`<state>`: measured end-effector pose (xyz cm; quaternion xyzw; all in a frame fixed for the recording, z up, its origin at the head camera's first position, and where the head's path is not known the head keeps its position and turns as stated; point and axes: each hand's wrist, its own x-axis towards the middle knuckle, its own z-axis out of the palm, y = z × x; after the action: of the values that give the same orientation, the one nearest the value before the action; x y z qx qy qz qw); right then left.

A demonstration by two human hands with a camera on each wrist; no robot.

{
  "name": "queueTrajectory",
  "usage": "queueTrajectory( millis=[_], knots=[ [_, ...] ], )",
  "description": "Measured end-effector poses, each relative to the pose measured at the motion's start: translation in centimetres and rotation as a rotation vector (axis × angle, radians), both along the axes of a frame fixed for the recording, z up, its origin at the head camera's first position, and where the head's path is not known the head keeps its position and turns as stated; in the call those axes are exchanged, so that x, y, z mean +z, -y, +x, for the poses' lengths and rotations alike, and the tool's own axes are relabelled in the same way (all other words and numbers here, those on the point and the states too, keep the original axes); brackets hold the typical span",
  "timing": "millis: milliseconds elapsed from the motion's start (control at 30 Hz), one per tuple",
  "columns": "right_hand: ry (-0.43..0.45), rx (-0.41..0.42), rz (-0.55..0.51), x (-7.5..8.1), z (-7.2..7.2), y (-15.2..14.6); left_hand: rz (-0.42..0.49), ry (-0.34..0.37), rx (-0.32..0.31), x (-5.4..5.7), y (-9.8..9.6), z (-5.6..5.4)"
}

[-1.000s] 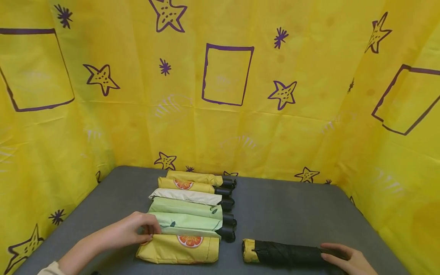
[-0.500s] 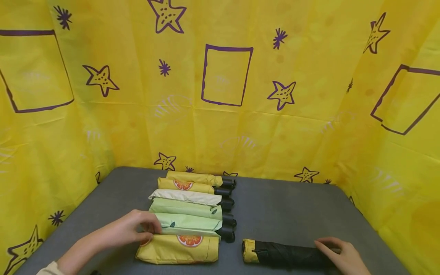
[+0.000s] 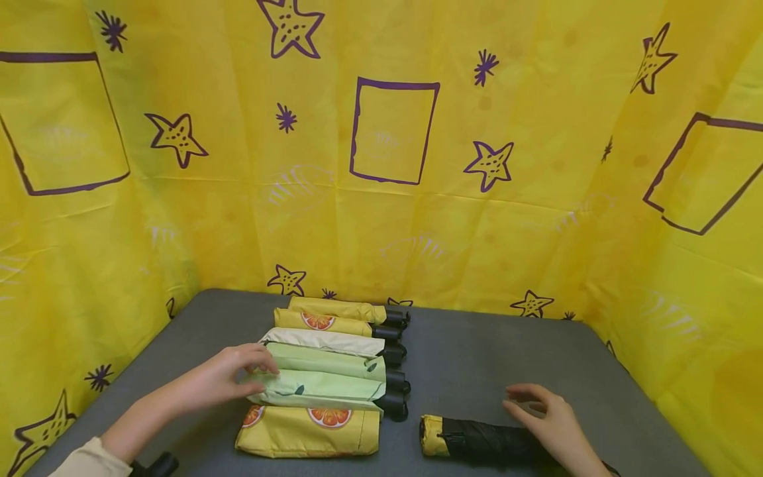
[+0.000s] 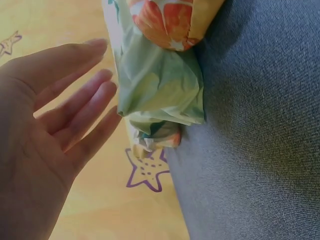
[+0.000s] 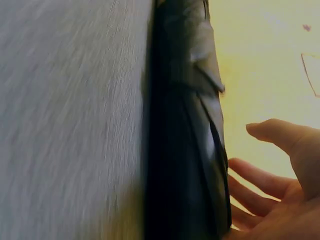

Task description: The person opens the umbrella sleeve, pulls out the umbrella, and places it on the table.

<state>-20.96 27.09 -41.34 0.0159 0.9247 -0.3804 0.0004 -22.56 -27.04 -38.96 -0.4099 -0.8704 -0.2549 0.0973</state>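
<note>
My left hand (image 3: pixel 235 374) is raised at the left end of the folded green umbrellas, its fingers apart and relaxed. In the left wrist view, the fingers lie beside a crumpled green umbrella cover (image 4: pixel 155 80), holding nothing. In front of the green umbrella (image 3: pixel 334 384) lies a flat yellow umbrella cover (image 3: pixel 310 434) printed with orange slices. My right hand (image 3: pixel 551 417) is over the right part of a folded black umbrella (image 3: pixel 483 440) with a yellow end. Its fingers are loosely bent with a gap to the thumb; the right wrist view shows nothing gripped.
Several covered umbrellas lie in a row going back, including a white one (image 3: pixel 328 340) and a yellow one (image 3: pixel 336 309), black handles to the right. Another black handle (image 3: pixel 161 464) shows by the left sleeve. A yellow patterned curtain (image 3: pixel 381 232) surrounds the grey table (image 3: pixel 507 358).
My left hand has lifted off the yellow cover's corner and moved back over the green umbrellas. My right hand has moved left along the black umbrella and up.
</note>
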Motion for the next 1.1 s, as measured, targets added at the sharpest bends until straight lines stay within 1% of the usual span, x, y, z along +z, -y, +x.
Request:
queueTrajectory(
  millis=[133, 233, 333, 433, 567, 633, 733, 800, 867, 1033, 1100],
  knots=[
    [-0.061, 0.047, -0.032, -0.2, -0.3, 2.1, -0.012, 0.018, 0.015, -0.2, 0.3, -0.4],
    [-0.082, 0.096, -0.049, -0.4, -0.6, 3.5, -0.022, 0.027, 0.02, -0.3, 0.5, -0.6],
    [-0.084, 0.173, -0.073, -0.7, -1.0, 5.0, -0.027, 0.036, 0.014, -0.5, 0.7, -0.9],
    [-0.096, 0.28, -0.095, -1.0, -1.5, 6.4, -0.037, 0.053, 0.009, -0.7, 0.8, -1.1],
    [-0.113, 0.425, -0.129, -1.1, -2.0, 8.8, -0.048, 0.11, 0.02, -0.9, 0.9, -1.3],
    [-0.106, 0.478, -0.148, -1.0, -2.2, 10.2, -0.046, 0.135, 0.025, -1.0, 1.0, -1.4],
    [-0.086, 0.536, -0.157, -0.8, -2.4, 12.1, -0.042, 0.153, 0.029, -1.0, 1.0, -1.5],
    [-0.089, 0.569, -0.141, -0.8, -2.5, 13.1, -0.042, 0.168, 0.036, -1.0, 1.0, -1.5],
    [-0.106, 0.598, -0.098, -0.9, -2.6, 13.9, -0.043, 0.186, 0.043, -0.9, 1.0, -1.6],
    [-0.227, 0.619, 0.042, -1.5, -3.0, 15.3, -0.055, 0.226, 0.065, -0.6, 0.9, -1.6],
    [-0.274, 0.617, 0.085, -1.8, -3.1, 15.6, -0.059, 0.226, 0.068, -0.6, 0.8, -1.7]
  ],
)
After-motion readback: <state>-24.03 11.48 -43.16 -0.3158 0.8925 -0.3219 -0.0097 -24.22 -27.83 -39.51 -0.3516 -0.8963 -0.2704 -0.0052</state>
